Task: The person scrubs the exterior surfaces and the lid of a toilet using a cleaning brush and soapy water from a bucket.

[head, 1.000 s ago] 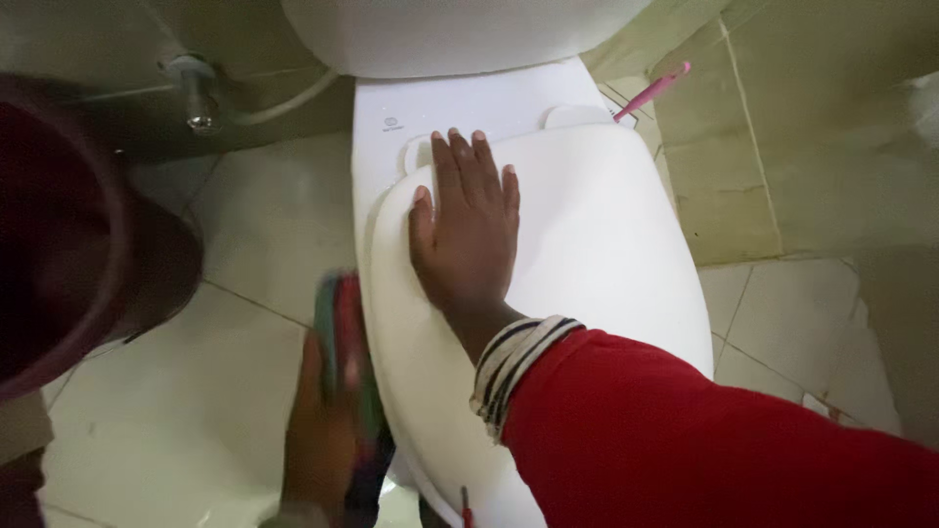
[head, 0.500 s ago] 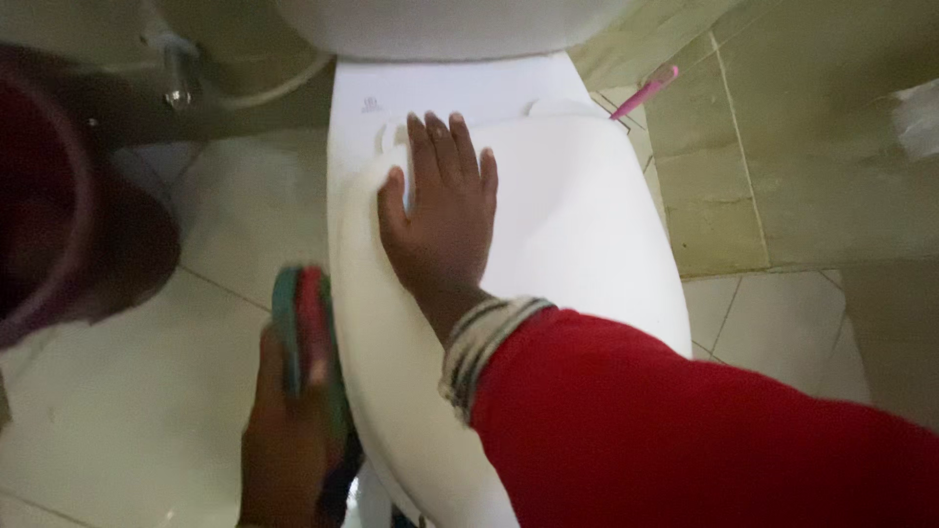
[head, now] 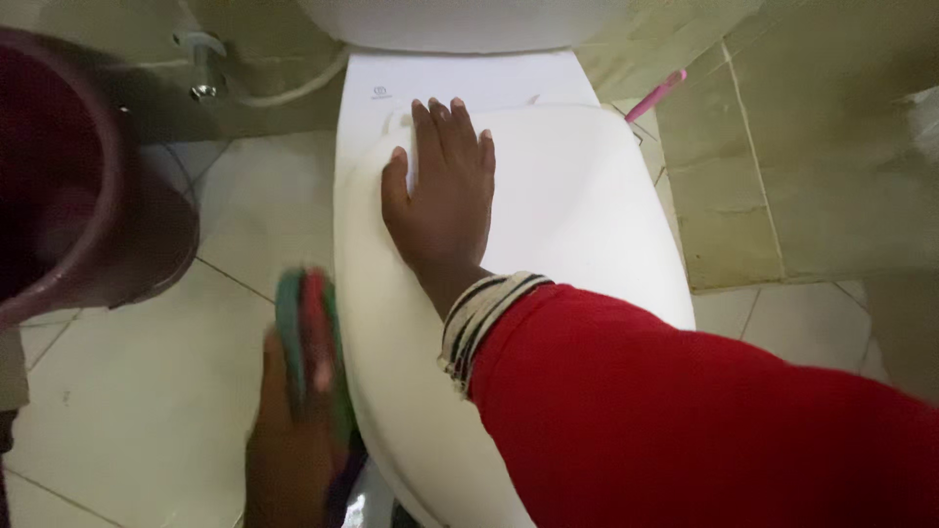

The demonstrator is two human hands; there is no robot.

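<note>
Down on the pale tiled floor (head: pixel 147 391), a white toilet (head: pixel 548 244) fills the middle of the view, its lid (head: pixel 577 205) shut. A dark red bucket (head: pixel 68 186) stands to its left, near a metal water valve (head: pixel 205 73) low on the wall. The right hand (head: pixel 442 200), in a red sleeve (head: pixel 704 411), lies flat on the lid with fingers spread, pressing near the hinge end. The left hand (head: pixel 293 440), blurred, is closed around a green and red scrubbing pad (head: pixel 308 337), which sits just beside the lid's left edge, touching it or nearly so. A pink brush handle (head: pixel 657 93) pokes out behind the toilet on the right. As a judgement, scrubbing along the left rim looks underway; the lid's top shows no suds or wet streaks, so how much is cleaned cannot be told.
</note>
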